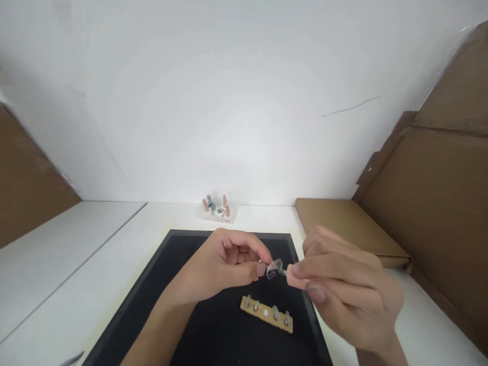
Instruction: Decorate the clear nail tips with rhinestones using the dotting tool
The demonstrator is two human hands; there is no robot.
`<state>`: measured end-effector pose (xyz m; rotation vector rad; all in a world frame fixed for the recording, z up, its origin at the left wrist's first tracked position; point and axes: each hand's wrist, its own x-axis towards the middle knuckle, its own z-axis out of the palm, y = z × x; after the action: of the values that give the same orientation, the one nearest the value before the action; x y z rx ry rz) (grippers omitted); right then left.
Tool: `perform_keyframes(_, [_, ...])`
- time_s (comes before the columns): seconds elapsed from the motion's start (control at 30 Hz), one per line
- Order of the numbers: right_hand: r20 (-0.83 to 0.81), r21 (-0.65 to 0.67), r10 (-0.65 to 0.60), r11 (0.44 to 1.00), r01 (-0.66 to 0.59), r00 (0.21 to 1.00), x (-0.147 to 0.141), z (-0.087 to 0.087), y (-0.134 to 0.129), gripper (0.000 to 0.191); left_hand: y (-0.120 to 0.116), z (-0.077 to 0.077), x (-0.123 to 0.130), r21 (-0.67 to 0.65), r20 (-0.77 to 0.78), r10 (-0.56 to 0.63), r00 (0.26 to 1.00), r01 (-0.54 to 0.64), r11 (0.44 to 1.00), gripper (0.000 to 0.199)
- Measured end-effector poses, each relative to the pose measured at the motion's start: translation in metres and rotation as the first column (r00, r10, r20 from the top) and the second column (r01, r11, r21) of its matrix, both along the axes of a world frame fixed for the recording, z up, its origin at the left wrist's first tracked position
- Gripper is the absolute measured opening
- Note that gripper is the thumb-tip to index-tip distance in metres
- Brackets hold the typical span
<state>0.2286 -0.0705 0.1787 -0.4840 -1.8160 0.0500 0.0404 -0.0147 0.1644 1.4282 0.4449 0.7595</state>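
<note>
My left hand (224,264) pinches a small clear piece (274,268) above the black mat (213,325). Right hand (351,287) grips a pink-handled brush (296,278), its end at the piece; contact unclear. Tan strip (261,311) lies on the mat below.

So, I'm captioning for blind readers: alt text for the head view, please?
The left hand holds a small clear curved piece; the right hand holds a pink cylindrical handle, its thin stem toward that piece, above a black rectangular mat bearing a tan rectangular strip.
</note>
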Motion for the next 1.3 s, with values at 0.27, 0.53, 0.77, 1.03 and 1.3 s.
perform_keyframes(0.27, [-0.019,0.061,-0.076,0.995,0.077,0.997,0.009,-0.007,0.001,0.026,0.000,-0.002,-0.003,0.023,0.021,-0.002,1.000,0.002,1.000,0.013])
perform_keyframes(0.53, [0.026,-0.010,0.047,0.999,-0.047,0.999,0.005,-0.002,-0.001,0.016,0.001,0.000,-0.002,0.021,0.018,0.005,1.000,-0.005,1.000,0.011])
perform_keyframes(0.77, [0.001,-0.010,-0.094,0.996,0.094,0.996,0.011,-0.004,-0.001,0.021,0.000,0.000,-0.005,0.031,0.019,0.014,1.000,-0.014,0.999,0.017])
perform_keyframes(1.03, [0.070,-0.009,0.041,0.999,-0.040,0.997,0.004,0.004,-0.001,0.016,0.004,0.001,0.000,0.015,-0.020,0.073,0.997,-0.073,0.997,0.009])
perform_keyframes(1.3, [0.043,-0.093,-0.122,0.988,0.125,0.992,0.013,-0.002,-0.002,0.018,0.002,0.000,-0.002,0.032,-0.038,0.076,0.996,-0.074,0.997,0.010])
